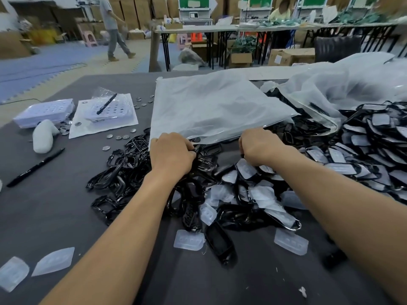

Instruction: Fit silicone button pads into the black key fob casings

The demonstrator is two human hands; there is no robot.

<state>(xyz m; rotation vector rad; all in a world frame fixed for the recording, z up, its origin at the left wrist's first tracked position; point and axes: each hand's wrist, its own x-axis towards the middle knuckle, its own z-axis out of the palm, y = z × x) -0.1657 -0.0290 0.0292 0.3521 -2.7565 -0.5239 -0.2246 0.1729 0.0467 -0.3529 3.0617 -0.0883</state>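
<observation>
- Left hand: fingers and thumb curled, gripping a black casing at the near edge of the plastic bag.
- Right hand: fingers curled down into the heap, with the tips hidden; whether it grasps anything cannot be told.
- Empty casings: a loose black pile under and left of the left hand.
- Silicone pads: translucent pieces mixed among casings between the forearms; single pads lie nearer on the table.
- Plastic bag: large and cloudy, lying flat over the pile's far side.
- Fitted casings: a heap at the right, each showing a pale pad.
- Marker pen and coin cells: on the table at the left.
</observation>
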